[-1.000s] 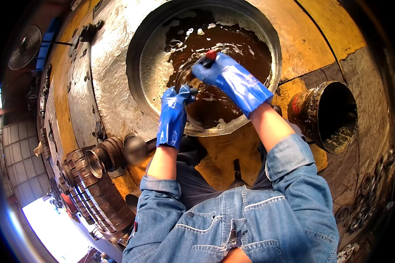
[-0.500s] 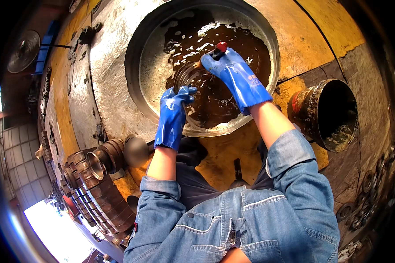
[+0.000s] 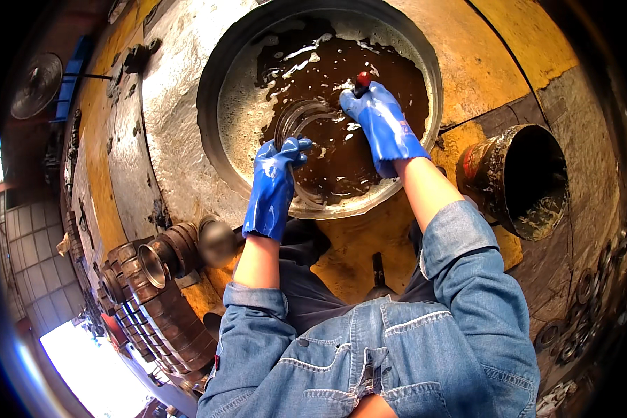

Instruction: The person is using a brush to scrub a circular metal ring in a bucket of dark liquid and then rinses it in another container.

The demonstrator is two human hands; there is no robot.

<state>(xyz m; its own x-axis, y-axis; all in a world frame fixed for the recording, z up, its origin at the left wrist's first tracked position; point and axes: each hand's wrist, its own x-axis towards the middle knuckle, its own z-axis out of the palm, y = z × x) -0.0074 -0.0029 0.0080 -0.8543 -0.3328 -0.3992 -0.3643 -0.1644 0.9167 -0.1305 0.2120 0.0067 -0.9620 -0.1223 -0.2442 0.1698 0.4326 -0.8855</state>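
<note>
A wide round metal basin [image 3: 208, 125] holds dark brown liquid [image 3: 390, 66] with pale foam along its left side. My left hand [image 3: 272, 184], in a blue rubber glove, grips a thin metal ring [image 3: 284, 125] at its left side. The ring is tilted in the basin, partly under the liquid. My right hand [image 3: 382, 129], gloved the same way, is closed around a brush [image 3: 361, 83] with a black, red-tipped handle. It is over the liquid to the right of the ring. The glove hides the bristles.
A dirty metal bucket [image 3: 477, 171] lies tilted at the right, its mouth open. Several rusty metal rings and cylinders [image 3: 167, 313] are stacked at the lower left. More rings [image 3: 550, 334] lie at the lower right. Yellow and grey plates [image 3: 481, 63] cover the floor.
My right hand has moved right with the brush, away from the ring's upper edge. The bristles, partly visible before, are now hidden. My left hand keeps its hold on the ring.
</note>
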